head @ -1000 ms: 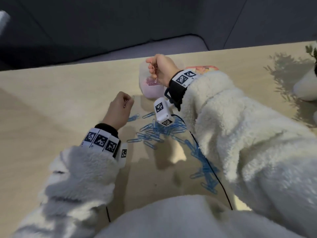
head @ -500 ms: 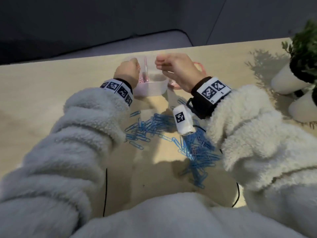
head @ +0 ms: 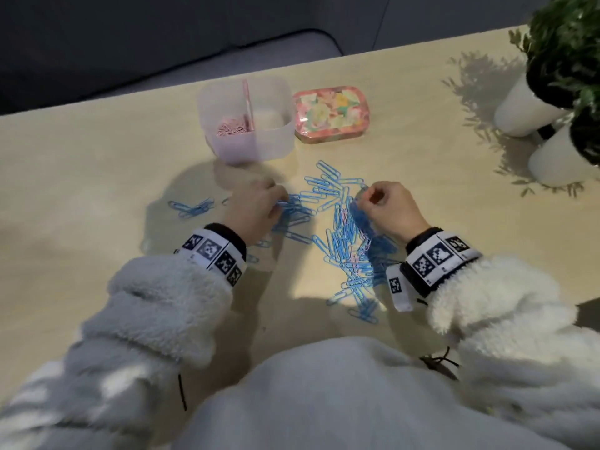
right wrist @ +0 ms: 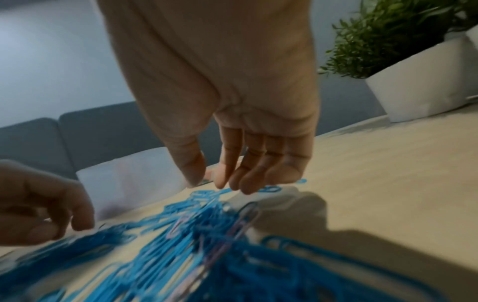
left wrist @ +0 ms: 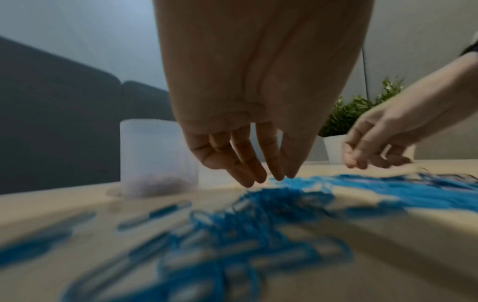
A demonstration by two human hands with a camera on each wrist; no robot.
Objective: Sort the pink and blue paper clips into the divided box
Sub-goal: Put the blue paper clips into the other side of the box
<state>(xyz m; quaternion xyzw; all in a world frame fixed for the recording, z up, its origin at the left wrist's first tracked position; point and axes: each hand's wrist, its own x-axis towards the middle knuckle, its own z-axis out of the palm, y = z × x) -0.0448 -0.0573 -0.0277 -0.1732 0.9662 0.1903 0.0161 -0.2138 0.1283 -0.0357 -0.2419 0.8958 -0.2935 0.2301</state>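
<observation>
No readable words, brands or numbers anywhere. Only signs: black-and-white square code markers on the left wristband, on the right wristband and on a white tag hanging under the right wrist. Patterned tin by the divided box: colours only, no lettering made out.

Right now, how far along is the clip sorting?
Partly done. The box holds pink clips in its left half; the right half looks empty. Both the left hand and right hand are down at the blue clips, neither clearly holding one. Left: the whole blue pile and a few pink ones in it.
</observation>
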